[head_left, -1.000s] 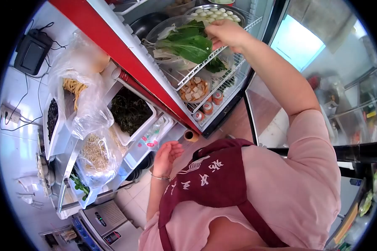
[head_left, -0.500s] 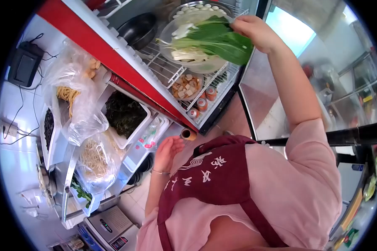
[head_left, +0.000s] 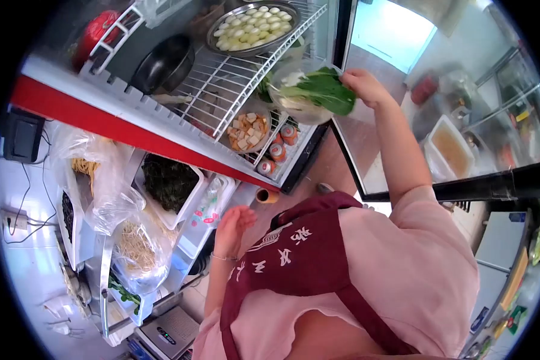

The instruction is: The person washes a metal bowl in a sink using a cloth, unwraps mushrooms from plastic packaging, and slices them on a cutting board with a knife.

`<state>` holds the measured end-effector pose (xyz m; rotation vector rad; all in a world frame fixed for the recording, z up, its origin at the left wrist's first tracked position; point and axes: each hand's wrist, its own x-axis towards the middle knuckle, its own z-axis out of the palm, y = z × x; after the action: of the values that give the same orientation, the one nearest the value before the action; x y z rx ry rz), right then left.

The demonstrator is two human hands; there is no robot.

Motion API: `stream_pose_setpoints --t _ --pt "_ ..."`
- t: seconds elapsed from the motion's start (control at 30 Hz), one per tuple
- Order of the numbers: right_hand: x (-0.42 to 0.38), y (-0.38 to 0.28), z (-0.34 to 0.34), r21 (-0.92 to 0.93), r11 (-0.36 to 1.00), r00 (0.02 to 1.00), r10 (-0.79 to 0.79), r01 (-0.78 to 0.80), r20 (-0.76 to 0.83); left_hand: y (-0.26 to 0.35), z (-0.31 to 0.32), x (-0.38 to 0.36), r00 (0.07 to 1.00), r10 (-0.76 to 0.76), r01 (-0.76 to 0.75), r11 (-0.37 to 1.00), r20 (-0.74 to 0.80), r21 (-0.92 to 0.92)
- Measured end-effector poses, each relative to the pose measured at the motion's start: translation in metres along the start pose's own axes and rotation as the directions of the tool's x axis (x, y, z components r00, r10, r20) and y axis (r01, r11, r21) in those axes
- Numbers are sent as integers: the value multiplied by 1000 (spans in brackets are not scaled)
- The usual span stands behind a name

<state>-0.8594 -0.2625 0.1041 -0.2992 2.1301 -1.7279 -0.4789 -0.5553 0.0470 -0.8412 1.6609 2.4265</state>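
Head view: right hand (head_left: 365,87) holds a bowl (head_left: 306,116) of leafy greens (head_left: 325,90).

Over by the fridge, the right hand (head_left: 367,87) holds a clear bowl (head_left: 311,115) of leafy greens (head_left: 329,90); the left hand (head_left: 234,229) hangs empty, fingers bent, near the maroon apron (head_left: 303,267).

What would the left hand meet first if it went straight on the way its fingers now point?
Probably the brown open-ended cylinder, just beyond the left hand in the picture. Depth is unclear: it may stand lower, so the hand could pass above it.
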Motion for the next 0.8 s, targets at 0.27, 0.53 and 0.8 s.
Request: stream_pose_setpoints --t 0.27,0.53,0.8 --pt "90 -13 54 64 998 999 -25 23 37 5 2 -8 995 50 -55 997 -86 -53" --pt "154 30 98 -101 995 999 1 2 34 -7 -2 -21 972 81 -115 983 -219 -145" --pt "145 25 99 -58 998 999 -15 17 38 -17 -3 -14 969 78 -120 978 -236 -170"
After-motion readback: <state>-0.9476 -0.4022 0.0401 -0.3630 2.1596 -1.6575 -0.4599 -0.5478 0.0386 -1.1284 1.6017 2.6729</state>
